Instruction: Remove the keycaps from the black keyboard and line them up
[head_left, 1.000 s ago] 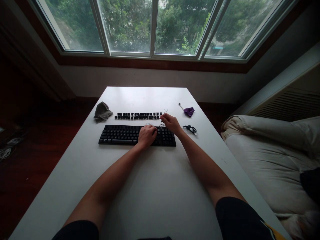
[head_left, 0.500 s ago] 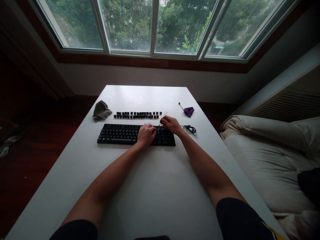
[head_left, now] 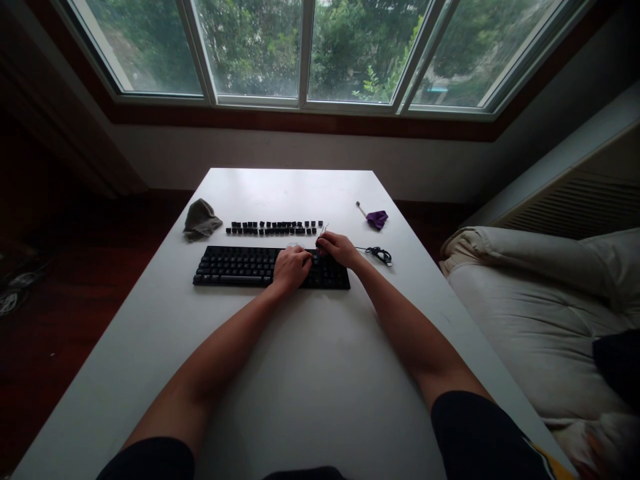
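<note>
A black keyboard (head_left: 235,268) lies across the white table. My left hand (head_left: 291,267) is over its right-hand part, fingers curled over the far edge and thumb against the keys. Just beyond these fingers is a pale, thin rounded outline that I cannot make out. My right hand (head_left: 339,248) is closed in a pinch above the keyboard's upper right keys, on what looks like a wire keycap puller (head_left: 325,229), its thin prongs pointing up. The keys under both hands are hidden. Behind the keyboard, loose black keycaps (head_left: 273,228) are laid out in two rows.
A grey cloth (head_left: 201,219) lies at the table's left edge. To the right are a small brush (head_left: 361,209), a purple cloth (head_left: 377,219) and a coiled black cable (head_left: 381,255). A cushioned seat (head_left: 525,300) stands right of the white table (head_left: 320,373).
My right hand has shifted slightly left over the keyboard, and the wire puller has turned a little with it. My left hand stays in place. The view has tilted very slightly.
</note>
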